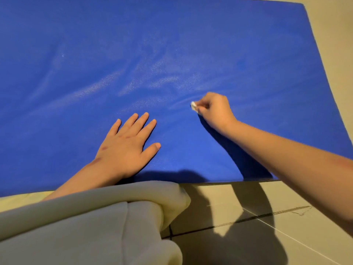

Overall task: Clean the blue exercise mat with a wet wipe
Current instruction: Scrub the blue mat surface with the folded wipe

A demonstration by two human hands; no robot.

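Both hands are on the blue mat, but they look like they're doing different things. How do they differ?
The left hand lies flat, palm down, fingers straight and spread; the right hand is curled. The left hand holds nothing; the right hand pinches a small bunched white wipe against the mat. The left hand sits near the mat's near edge; the right hand further in. Both are bare and touch the mat.

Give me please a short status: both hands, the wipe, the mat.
Left hand flat on blue mat, fingers spread. Right hand pinches balled white wipe against mat. Wet streaks on surface. Nothing in the way.
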